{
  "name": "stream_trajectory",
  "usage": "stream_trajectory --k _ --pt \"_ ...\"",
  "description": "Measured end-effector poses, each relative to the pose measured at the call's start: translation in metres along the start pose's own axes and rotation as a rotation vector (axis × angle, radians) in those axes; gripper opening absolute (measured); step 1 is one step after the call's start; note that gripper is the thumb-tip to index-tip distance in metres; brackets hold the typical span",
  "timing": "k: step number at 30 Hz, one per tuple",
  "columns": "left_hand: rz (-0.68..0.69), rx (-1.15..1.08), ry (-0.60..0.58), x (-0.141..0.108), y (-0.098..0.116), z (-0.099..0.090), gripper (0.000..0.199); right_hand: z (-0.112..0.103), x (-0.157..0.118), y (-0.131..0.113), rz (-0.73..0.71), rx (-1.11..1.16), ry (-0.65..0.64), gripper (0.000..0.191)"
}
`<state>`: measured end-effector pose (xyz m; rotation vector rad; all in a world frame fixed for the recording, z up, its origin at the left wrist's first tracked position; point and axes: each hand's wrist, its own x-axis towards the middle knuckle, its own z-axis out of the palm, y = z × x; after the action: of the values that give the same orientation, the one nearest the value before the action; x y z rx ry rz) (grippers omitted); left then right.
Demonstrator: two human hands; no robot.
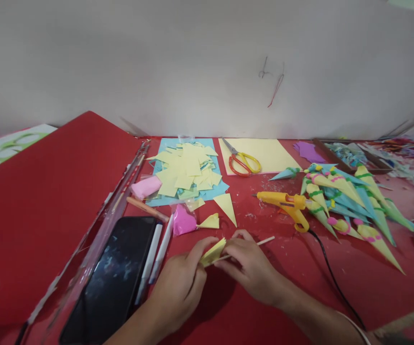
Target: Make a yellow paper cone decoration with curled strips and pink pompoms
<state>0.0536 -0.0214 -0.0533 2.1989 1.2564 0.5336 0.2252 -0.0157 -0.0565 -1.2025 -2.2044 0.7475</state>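
Observation:
Between my two hands is a small piece of yellow paper (pixel 213 254), partly hidden by my fingers. My left hand (pixel 183 280) is closed on its left side, thumb on top. The fingers of my right hand (pixel 250 263) pinch a thin pale stick (pixel 266 240) that runs along the paper and sticks out to the right. Just beyond my hands lie a yellow paper triangle (pixel 226 208), a small yellow paper cone (pixel 210 221) and a packet of bright pink clay-like material (pixel 184 220).
A yellow glue gun (pixel 282 201) with a black cord lies to the right, near a pile of decorated paper cones (pixel 350 191). Scissors (pixel 243 162) rest on yellow sheets. Cut paper pieces (pixel 189 167) are heaped at the back. A phone (pixel 111 278) and white markers (pixel 162 249) lie left.

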Motion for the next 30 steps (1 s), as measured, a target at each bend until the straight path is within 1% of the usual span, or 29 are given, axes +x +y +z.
stream_trajectory --k 2,4,8,10,13,16,20,23,30 --pt "-0.006 -0.019 0.003 0.000 0.001 0.000 0.038 -0.001 0.000 0.000 -0.009 0.023 0.006 0.020" --pt "-0.045 -0.080 0.007 0.001 0.002 -0.001 0.035 -0.003 0.000 0.000 -0.007 0.042 0.014 0.016" --pt "-0.107 -0.229 0.062 0.007 0.005 -0.006 0.021 -0.008 0.001 0.000 0.013 0.060 0.062 0.017" --pt "-0.113 -0.253 0.071 0.010 0.006 -0.008 0.027 -0.009 0.001 0.001 0.026 0.048 0.107 0.019" --pt "-0.105 -0.315 0.045 0.011 0.006 -0.007 0.037 -0.009 0.001 0.001 0.040 0.035 0.144 0.022" --pt "-0.099 -0.365 0.042 0.009 0.007 -0.003 0.035 -0.008 0.001 0.000 0.036 0.051 0.129 0.023" --pt "-0.118 -0.359 0.025 0.006 0.006 0.001 0.032 -0.008 0.001 0.000 0.016 0.090 0.087 0.022" --pt "-0.121 -0.353 0.004 0.005 0.004 0.001 0.030 -0.009 0.001 0.001 0.011 0.087 0.085 0.022" --pt "-0.090 -0.331 0.006 0.008 0.005 -0.002 0.028 -0.009 0.001 -0.001 -0.003 0.041 0.043 0.029"
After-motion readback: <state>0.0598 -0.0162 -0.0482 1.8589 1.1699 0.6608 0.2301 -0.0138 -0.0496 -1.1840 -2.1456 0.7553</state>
